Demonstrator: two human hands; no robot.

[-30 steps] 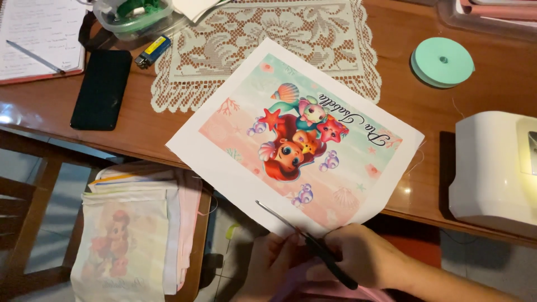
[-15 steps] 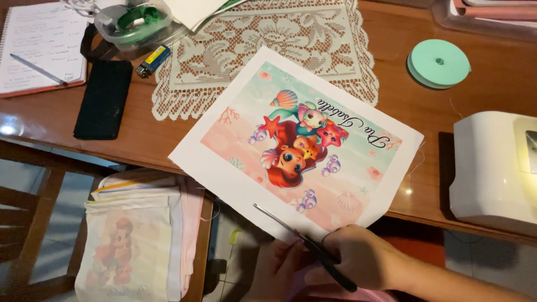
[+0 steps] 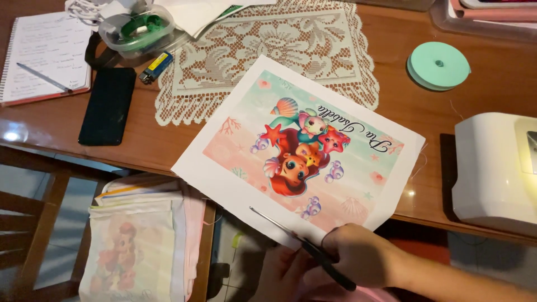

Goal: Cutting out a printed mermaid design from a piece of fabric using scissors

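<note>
The right hand [image 3: 363,257] is closing around the dark handles of a pair of scissors [image 3: 296,246] at the bottom centre of the frame. The scissors' long axis is running diagonally, with the thin blades pointing to the upper left and the handles to the lower right. The blades are lying along the lower white border of a printed sheet [image 3: 302,151], which is showing a cartoon mermaid scene in pink and teal. The sheet is sitting tilted on the wooden bench [image 3: 492,78], its long axis slanting from the upper left towards the lower right, and its lower corner is hanging over the bench edge. The left hand [image 3: 279,271] is reaching up under that overhanging part, fingers curled; whether it is pinching the sheet cannot be told.

In the upper left of the frame, a clear lidded plastic container [image 3: 137,31] is holding something green and white. A stack of printed cloth pieces [image 3: 134,251] is resting on a chair at the lower left.
</note>
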